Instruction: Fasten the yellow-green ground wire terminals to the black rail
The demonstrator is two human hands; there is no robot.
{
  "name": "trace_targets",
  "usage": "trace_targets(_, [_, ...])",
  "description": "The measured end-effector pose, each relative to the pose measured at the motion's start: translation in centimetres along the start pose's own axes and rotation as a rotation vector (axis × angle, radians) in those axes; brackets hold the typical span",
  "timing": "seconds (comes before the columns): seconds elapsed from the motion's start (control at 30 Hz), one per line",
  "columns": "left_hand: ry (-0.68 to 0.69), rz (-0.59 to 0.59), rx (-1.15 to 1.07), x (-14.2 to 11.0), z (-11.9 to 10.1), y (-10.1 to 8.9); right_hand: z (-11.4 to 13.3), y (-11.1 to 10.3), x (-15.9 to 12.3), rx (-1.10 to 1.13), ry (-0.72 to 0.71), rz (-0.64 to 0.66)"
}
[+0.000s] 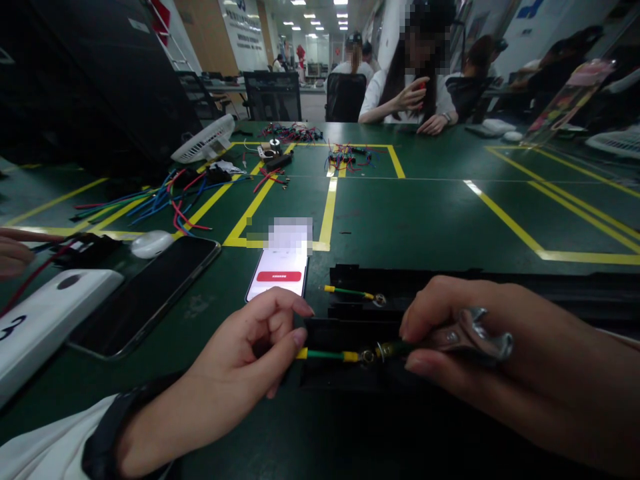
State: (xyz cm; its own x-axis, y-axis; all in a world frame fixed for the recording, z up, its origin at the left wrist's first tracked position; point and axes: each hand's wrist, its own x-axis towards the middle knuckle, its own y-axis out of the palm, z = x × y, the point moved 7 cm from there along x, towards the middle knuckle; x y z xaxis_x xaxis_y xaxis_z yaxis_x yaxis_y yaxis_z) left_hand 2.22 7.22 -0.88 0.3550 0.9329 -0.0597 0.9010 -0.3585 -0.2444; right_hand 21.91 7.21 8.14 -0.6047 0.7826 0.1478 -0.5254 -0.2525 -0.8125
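My left hand pinches a green-and-yellow wire near its yellow sleeve, low in the middle of the view. The wire's ring terminal lies on a black rail part. My right hand is closed round a metal open-ended wrench, whose far jaw sticks out past my knuckles; the near end reaches toward the terminal. A second green-and-yellow wire with a ring terminal lies just behind on the same black part.
A lit phone and a dark phone lie on the green table, beside a white box and a white case. Loose coloured wires lie at left. Another person's fingers are at the left edge; people sit across.
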Motion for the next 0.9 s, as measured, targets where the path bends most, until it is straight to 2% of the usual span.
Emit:
trace_targets(0.53, [-0.034, -0.005, -0.075, 0.1, -0.1, 0.1, 0.4, 0.7, 0.0, -0.054, 0.001, 0.05])
trace_targets(0.9, [-0.035, -0.005, -0.069, -0.1, 0.1, 0.1, 0.7, 1.2, 0.4, 0.025, -0.034, 0.239])
